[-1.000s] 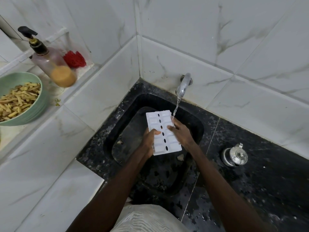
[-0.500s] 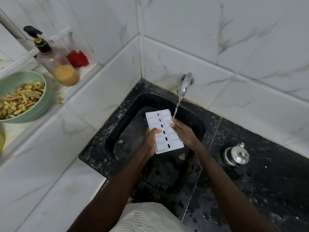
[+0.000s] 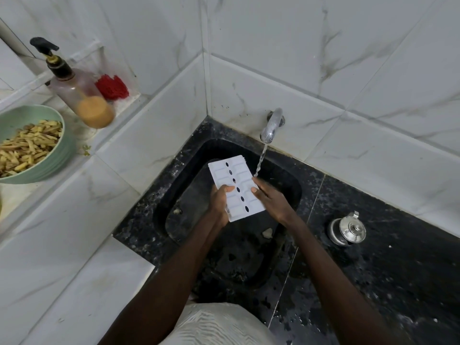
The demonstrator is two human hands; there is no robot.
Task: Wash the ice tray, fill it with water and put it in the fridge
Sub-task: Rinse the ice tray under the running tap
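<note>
While the stream of water [image 3: 260,160] runs from the chrome wall tap [image 3: 271,125], the white plastic ice tray [image 3: 239,185] is held tilted above the black speckled stone sink [image 3: 186,195], touching nothing but the two hands. The left hand [image 3: 219,202] grips one long edge, thumb curled over the upward face and fingers hidden beneath. Opposite that grip, the right hand [image 3: 271,197] lays its fingertips on the other long edge, just where the water lands. Whether those fingers wrap underneath cannot be told. A row of dark oval slots runs down the middle between the two holds. I judge this to be the washing step, with filling and the fridge both ahead. Next the tray wants shifting so the stream reaches the far end beyond both grips, while the right fingers rub each pocket. It must then be held level, cups upward, to fill.
</note>
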